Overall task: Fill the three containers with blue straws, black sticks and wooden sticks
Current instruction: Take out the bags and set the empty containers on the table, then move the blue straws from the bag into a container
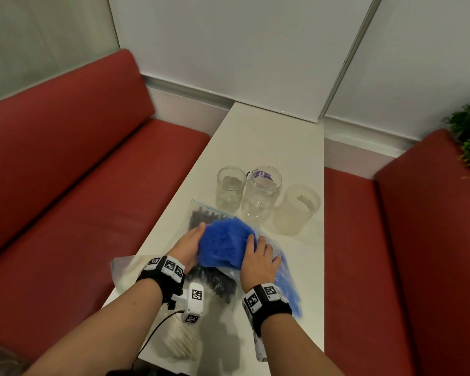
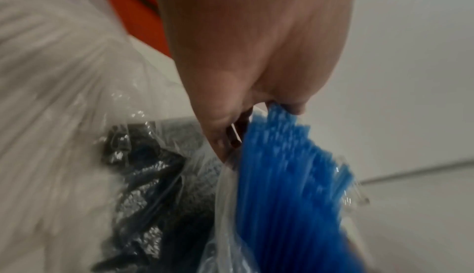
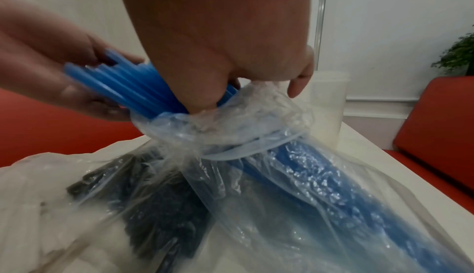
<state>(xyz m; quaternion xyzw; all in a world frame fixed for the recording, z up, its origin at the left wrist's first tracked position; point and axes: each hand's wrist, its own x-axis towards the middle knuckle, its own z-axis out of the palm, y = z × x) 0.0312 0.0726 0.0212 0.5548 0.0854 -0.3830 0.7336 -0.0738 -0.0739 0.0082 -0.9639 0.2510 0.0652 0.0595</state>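
On the white table [image 1: 269, 142], running away from us between 2 red benches [image 1: 65, 172], we have open room ahead and to the right of the 3 empty containers [image 1: 261, 194], which stand in a row just beyond our hands. Nearer us lie the bags: wooden sticks [image 1: 179, 340] closest to the near edge, black sticks [image 1: 201, 218] under and left of the work, and the bag [image 3: 269, 127] of blue straws [image 1: 225, 245] on top. The straws' long axis runs from lower right, inside the bag, up and left toward our left hand [image 1: 189, 246], so the pull should go along that line, away from the bag mouth. Our left hand wraps its fingers round the free straw ends. Our right hand [image 1: 258, 260] pinches the bunched bag mouth just beside it, thumb and fingers curled on the plastic. The containers lie forward and right of the bundle; the middle jar looks nearest.
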